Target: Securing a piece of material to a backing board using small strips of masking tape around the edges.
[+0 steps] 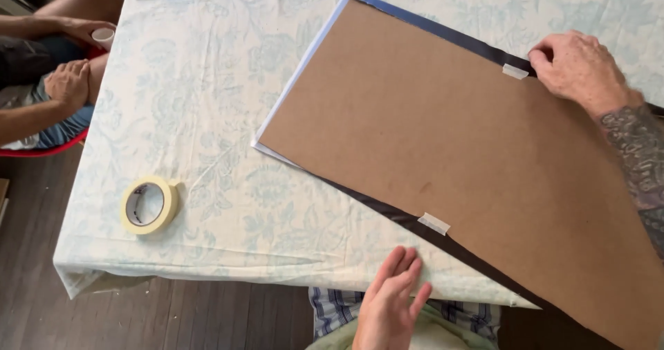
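Head view: brown backing board (449, 142) lies slantwise on counter (221, 115), dark border along its edges, white sheet edge showing at 9 o'clock. Tape tabs at 1 (514, 71) and 6 o'clock (434, 223). Right hand (577, 66), grip pressed together on the far edge. Left hand (391, 301) flat, fingers apart, off the near edge. Masking tape roll (149, 205) at 8 o'clock, open cloth around. Seated person (55, 80) at 10.

We see the brown backing board (456, 156) cut off at right & bottom edges. Seated person (48, 80) at left cropped by frame. Print inside tape roll (149, 205) too small to tell.
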